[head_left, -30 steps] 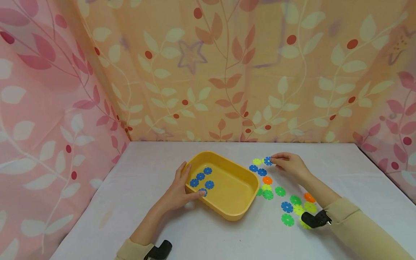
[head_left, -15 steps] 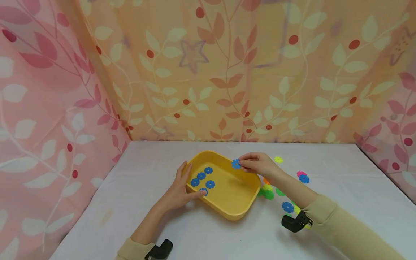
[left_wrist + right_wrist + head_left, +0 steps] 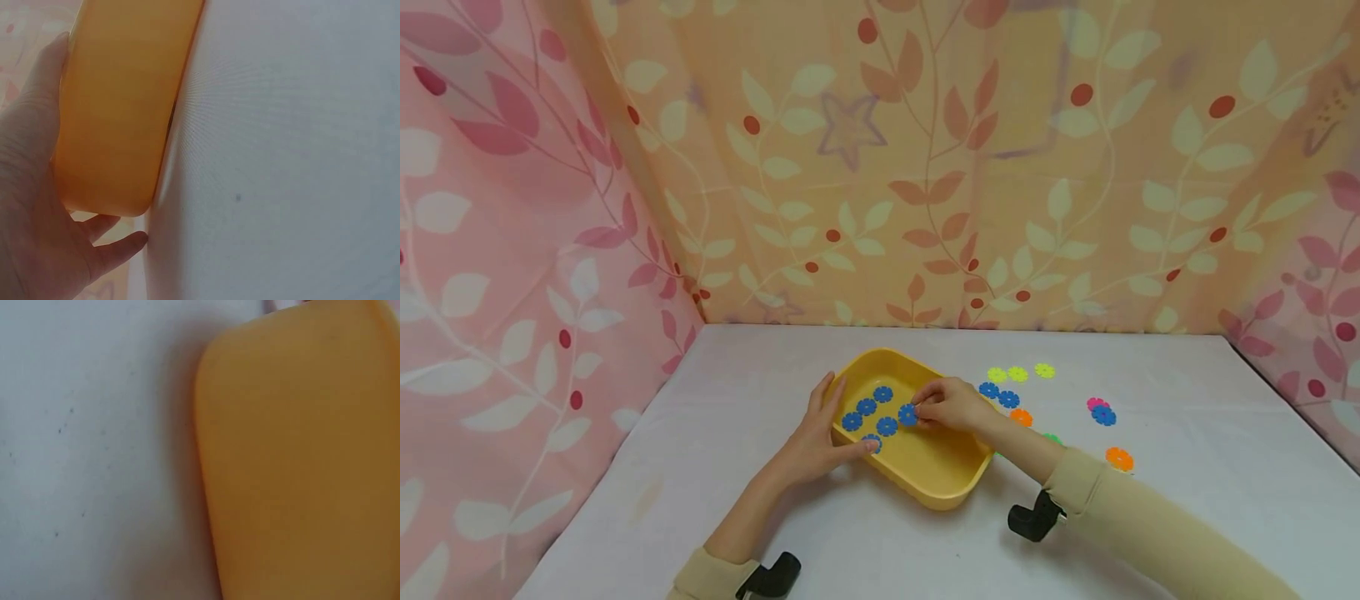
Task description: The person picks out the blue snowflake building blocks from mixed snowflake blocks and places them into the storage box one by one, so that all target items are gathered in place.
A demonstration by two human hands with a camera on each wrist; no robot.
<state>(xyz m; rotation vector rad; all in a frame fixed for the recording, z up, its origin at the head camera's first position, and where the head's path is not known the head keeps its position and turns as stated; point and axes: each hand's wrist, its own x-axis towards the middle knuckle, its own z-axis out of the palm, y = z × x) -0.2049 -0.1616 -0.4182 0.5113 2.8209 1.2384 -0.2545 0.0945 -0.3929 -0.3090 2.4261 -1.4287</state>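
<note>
A yellow plastic tub [image 3: 942,471] stands on the white-covered table, with several blue notched discs [image 3: 887,427] lying inside at its left end. My left hand [image 3: 811,450] grips the tub's left end; its thumb lies over the near rim and covers part of one disc. In the left wrist view the fingers of that hand [image 3: 47,231] reach round the tub's end wall [image 3: 122,125]. Inside the tub, my right hand [image 3: 957,410] pinches another blue disc [image 3: 907,414] between thumb and fingers. The tub's side [image 3: 300,456] hides that hand's work from the right wrist camera.
Loose discs lie right of the tub: yellow ones [image 3: 1017,373], blue ones [image 3: 1008,400], orange ones [image 3: 1119,459], and a pink one [image 3: 1097,404] partly under a blue one [image 3: 1103,415]. My right forearm hides others. Patterned curtains [image 3: 880,208] enclose the table's back and sides.
The right hand has taken a blue disc from the table's far right pile, carried it left over the rim and lowered it into the tub. The left hand has stayed in place.
</note>
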